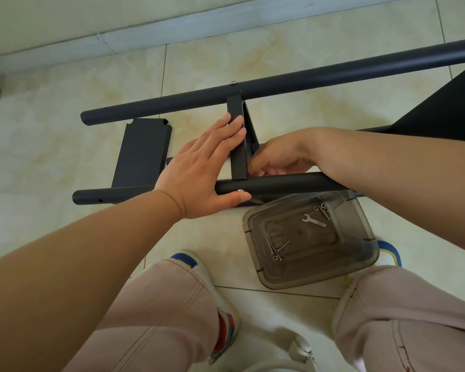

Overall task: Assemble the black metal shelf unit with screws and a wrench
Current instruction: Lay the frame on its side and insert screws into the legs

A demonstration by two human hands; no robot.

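The black metal shelf unit lies on its side on the tiled floor, with a far pole (279,83) and a near pole (285,183) joined by an upright black shelf panel (238,154). My left hand (207,167) presses flat against the panel's left face, thumb on the near pole beside a screw head (241,191). My right hand (277,157) is curled behind the panel's right side; what its fingers hold is hidden. A loose black shelf panel (142,151) lies flat between the poles at left. A small silver wrench (313,220) lies in the clear tray.
A smoky clear plastic tray (261,269) with several screws (275,251) stands on the floor just before the near pole, between my feet. A wider black part of the shelf (446,103) fills the right edge. The wall's baseboard (172,25) runs along the back.
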